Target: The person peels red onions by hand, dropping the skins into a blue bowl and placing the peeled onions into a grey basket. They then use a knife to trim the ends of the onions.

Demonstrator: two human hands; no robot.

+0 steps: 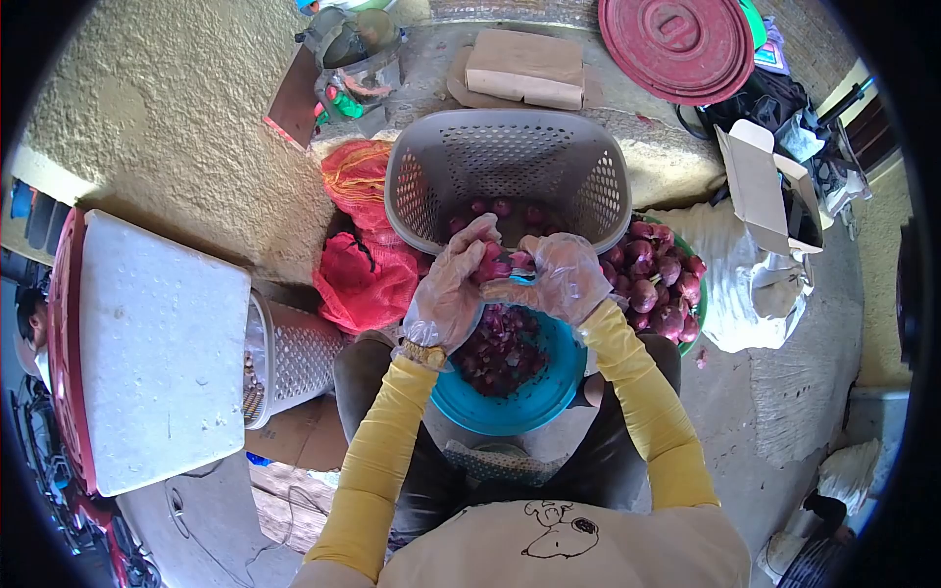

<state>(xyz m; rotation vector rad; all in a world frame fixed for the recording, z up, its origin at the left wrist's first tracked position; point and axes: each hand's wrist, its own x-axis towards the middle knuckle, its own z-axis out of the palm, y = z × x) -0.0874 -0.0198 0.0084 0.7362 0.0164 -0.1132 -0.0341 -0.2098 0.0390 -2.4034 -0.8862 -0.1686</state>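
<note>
At the frame's centre, a red onion [493, 268] is being grasped by the gloved left hand [446, 292]; what is being held by the curled right hand [569, 279] cannot be told. Peeling is apparently being done above the blue basin [565, 370]; steady fingers are being called for next.

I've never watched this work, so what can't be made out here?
From the head view:
Floor of the basin: hidden by peelings.
Bottom of the bowl: hidden by onions.
Blue bit by the right hand: too small to name.
Inside of the left crate: mostly hidden by the white board.
</note>
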